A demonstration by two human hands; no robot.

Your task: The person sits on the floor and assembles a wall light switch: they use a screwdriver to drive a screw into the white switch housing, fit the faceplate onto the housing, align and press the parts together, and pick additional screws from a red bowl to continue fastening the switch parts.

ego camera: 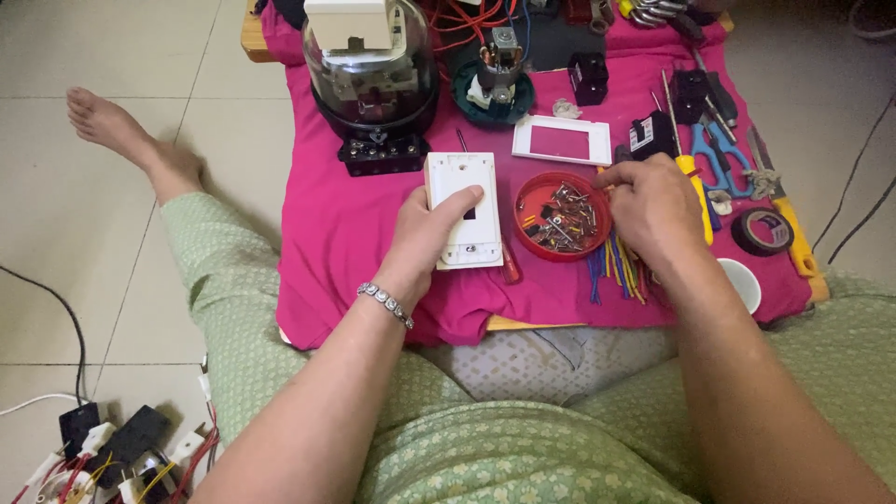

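The left hand (431, 233) grips the white switch box (464, 209) (thumb across its face); the right hand (653, 210), fingers curled, reaches into the red screw lid (563, 217) beside it.

Your left hand (431, 238) rests on the switch box (464, 210) at the centre of the frame, on the cloth (327, 233). Just right of it sits the round lid (562, 217) with screws in it, and your right hand (653, 210) is at its right edge. Below that lid lie short wire pieces (613, 266). Behind the box, toward the upper frame, stands the domed meter (371, 75); the face plate (562, 140) lies to its right. Scissors (719, 159) and a tape roll (762, 231) lie at the right.
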